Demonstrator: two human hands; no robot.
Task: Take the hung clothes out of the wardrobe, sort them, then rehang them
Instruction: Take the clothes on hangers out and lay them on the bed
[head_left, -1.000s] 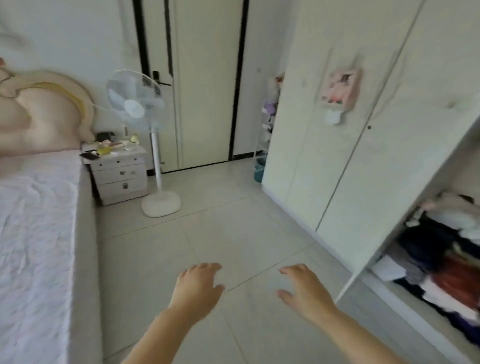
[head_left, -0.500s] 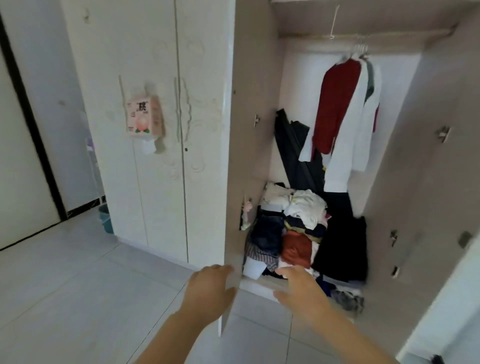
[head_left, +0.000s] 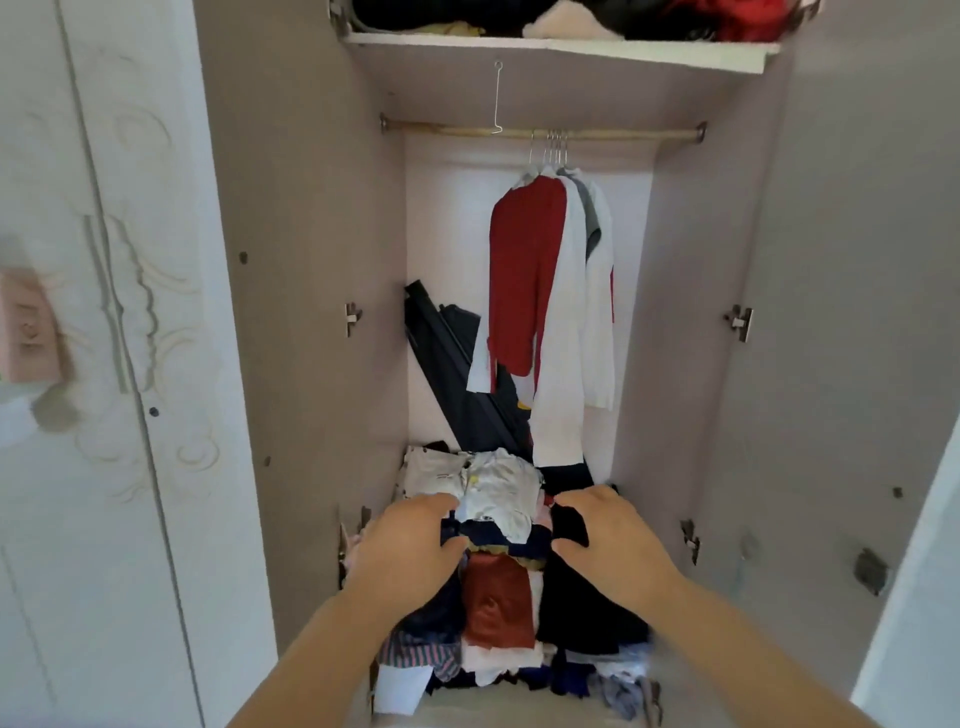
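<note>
Hovers left hand (head_left: 410, 540) and right hand (head_left: 608, 535), loosely curled and empty, at the folded pile (head_left: 498, 488) at 6 o'clock, hung clothes (head_left: 550, 291) up at 12 o'clock on the rail (head_left: 447, 130); risks dragging that loose stack out when reaching up.

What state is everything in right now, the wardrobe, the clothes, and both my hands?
Wardrobe, open.
Hung clothes, on hangers on the rail, bunched together.
Top shelf, stuffed with clothes.
Wire hook, hanging below the top shelf, bare.
Clothes pile, stacked untidily on the wardrobe floor.
Neighbouring door, closed.
Left hand, fingers loosely curved before the pile, holding nothing.
Right hand, the same.
</note>
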